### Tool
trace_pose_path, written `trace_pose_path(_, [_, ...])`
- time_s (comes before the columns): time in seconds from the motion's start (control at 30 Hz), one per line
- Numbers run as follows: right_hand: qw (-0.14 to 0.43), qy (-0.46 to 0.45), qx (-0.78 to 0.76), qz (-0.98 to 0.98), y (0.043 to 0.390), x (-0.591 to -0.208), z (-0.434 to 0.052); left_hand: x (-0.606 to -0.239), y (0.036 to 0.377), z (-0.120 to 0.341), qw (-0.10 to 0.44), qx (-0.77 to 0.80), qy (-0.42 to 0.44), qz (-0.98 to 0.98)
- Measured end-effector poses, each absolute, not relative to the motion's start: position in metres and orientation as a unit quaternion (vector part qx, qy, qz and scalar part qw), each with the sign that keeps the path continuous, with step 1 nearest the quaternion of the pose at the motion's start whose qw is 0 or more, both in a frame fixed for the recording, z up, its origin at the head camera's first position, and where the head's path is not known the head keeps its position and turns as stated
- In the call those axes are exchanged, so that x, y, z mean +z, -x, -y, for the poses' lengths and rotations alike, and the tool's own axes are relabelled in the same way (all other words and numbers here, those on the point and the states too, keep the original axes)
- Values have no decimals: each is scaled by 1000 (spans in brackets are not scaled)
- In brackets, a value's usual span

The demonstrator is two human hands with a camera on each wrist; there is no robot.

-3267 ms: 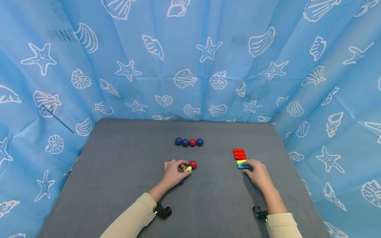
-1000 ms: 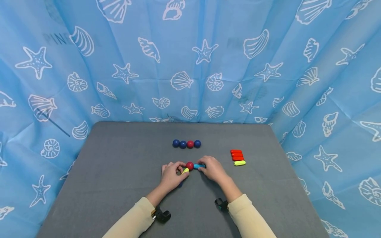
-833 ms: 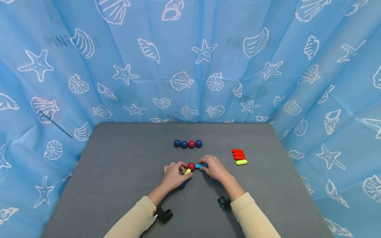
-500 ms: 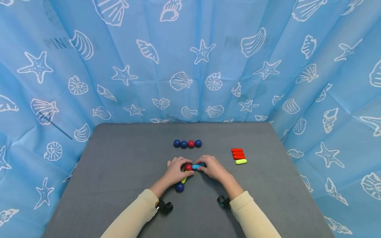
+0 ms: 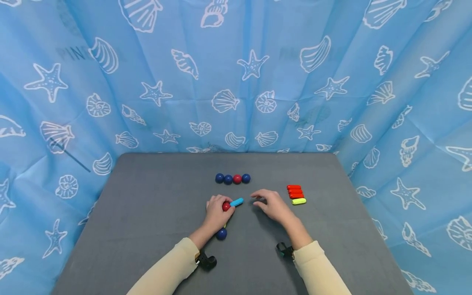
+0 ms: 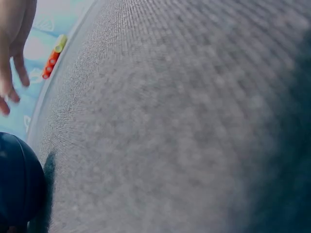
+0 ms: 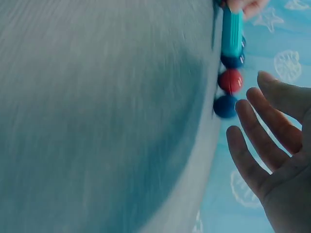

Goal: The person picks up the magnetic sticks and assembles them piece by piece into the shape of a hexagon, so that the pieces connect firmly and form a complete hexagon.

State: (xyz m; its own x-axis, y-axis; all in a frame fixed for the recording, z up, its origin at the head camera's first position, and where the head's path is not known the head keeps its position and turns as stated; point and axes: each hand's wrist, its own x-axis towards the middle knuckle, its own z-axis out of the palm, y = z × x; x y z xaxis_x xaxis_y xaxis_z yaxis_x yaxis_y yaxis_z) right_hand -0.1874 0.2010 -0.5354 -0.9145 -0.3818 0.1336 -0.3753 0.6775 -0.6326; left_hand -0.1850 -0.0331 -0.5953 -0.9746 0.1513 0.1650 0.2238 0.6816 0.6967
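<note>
My left hand (image 5: 215, 215) pinches a glossy red ball (image 5: 226, 207) between thumb and fingers, low over the grey table. A light-blue stick (image 5: 237, 202) juts from that ball toward the right, its far end free. Below the ball, a bit of yellow stick (image 5: 225, 225) shows between the hand and a dark blue ball (image 5: 221, 234); the hand hides most of it. The dark blue ball (image 6: 19, 179) looms large in the left wrist view. Right of the blue stick, my right hand (image 5: 274, 206) holds nothing, its fingers loosely spread in the right wrist view.
Behind the hands, a row of three dark blue balls and one red ball (image 5: 237, 179) lies on the table (image 5: 166, 184). At the right lie three red sticks (image 5: 295, 191) and a yellow stick (image 5: 298, 201). A blue shell-patterned curtain (image 5: 236, 82) surrounds the table.
The right hand brought the light-blue stick from the right-hand pile to the red ball, then let go and drew back right. The left hand shifted its pinch from the yellow stick to the red ball.
</note>
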Motion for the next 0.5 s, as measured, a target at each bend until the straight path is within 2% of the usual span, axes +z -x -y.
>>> trace_pose_path(0.27, [-34, 162, -358, -919, 168, -531, -244, -596, 184, 33, 56, -382, 118, 915])
trace_pose_path(0.5, [-78, 89, -331, -936, 158, -538, -284, -596, 182, 35, 49, -386, 127, 912])
